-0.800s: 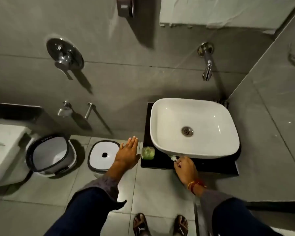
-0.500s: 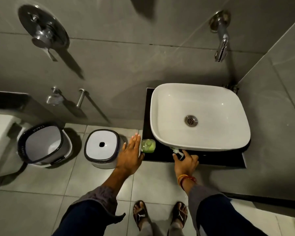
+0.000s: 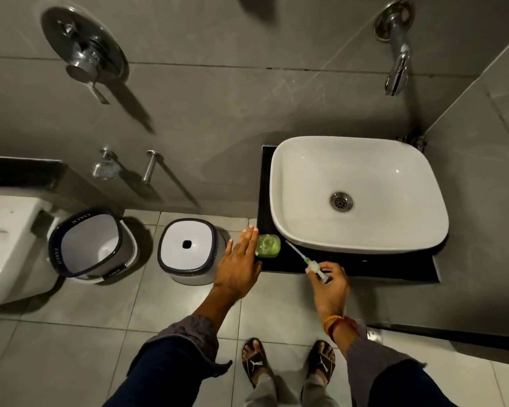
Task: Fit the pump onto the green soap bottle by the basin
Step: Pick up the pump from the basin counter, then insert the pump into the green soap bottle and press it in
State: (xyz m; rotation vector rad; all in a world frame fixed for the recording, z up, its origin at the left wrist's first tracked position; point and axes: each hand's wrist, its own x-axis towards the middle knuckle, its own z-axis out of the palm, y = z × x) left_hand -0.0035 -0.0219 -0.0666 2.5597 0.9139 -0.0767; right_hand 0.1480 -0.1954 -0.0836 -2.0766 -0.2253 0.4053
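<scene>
Pump not yet fitted; insertion and seating remain. Nearest, at 5 o'clock, right hand [image 3: 329,284] is closed around the pump [image 3: 316,267] head, its dip tube slanting up-left toward 11 o'clock, tip clear of the bottle. At 7 o'clock of the basin, left hand [image 3: 238,264] is flat, fingers spread, holding nothing, just beside the green soap bottle [image 3: 267,245]; contact unclear. Bottle stands uncapped on the black counter [image 3: 365,267] by the white basin [image 3: 359,183].
</scene>
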